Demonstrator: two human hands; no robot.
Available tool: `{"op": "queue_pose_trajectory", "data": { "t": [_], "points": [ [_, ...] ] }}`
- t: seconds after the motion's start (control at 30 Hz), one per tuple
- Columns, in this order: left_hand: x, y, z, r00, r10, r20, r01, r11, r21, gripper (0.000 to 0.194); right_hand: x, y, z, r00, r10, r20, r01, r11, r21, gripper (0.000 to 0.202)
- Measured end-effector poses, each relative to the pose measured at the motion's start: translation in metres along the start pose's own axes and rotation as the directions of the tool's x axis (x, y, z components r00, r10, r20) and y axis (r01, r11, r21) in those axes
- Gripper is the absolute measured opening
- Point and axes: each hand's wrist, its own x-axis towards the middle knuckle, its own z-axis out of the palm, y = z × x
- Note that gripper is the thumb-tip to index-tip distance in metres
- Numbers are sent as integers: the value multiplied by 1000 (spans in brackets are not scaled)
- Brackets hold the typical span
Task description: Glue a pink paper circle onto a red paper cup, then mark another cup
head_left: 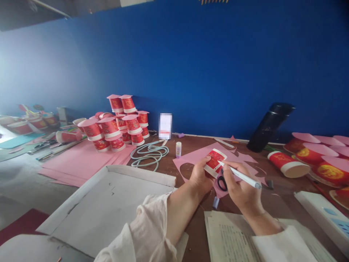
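My left hand (201, 175) is closed round a red paper cup (215, 163) with white edges, lying on its side. A white marker (244, 177) is pinched in my right hand (242, 187), its tip at the cup's printed side. Under both hands lies cut pink paper (191, 157). A black scissors handle (222, 183) shows between the hands, its blades hidden. Left of the cup stands an open glue stick (178, 150), and a small purple cap (216, 202) lies nearer me.
Stacked red cups (133, 124) stand at the left behind pink sheets (73, 160). A white box lid (109, 203), coiled cable (149, 154), black bottle (268, 127), tipped cup (287, 163), more cups (331, 167) and printed papers (229, 233) surround my arms.
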Motion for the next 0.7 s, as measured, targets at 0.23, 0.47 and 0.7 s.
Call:
{"op": "queue_pose_trajectory", "data": {
  "t": [0.23, 0.47, 0.7],
  "points": [
    [1, 0, -1, 1000, 14, 17, -13, 1000, -21, 12, 0, -1, -1, 1000, 2, 19, -3, 1000, 10, 19],
    [-2, 2, 2, 1000, 15, 8, -15, 1000, -2, 11, -1, -1, -1, 999, 0, 36, -1, 1000, 20, 18],
    [-3, 1, 3, 1000, 16, 17, -16, 1000, 2, 8, -1, -1, -1, 1000, 11, 8, -11, 1000, 12, 17]
  ]
}}
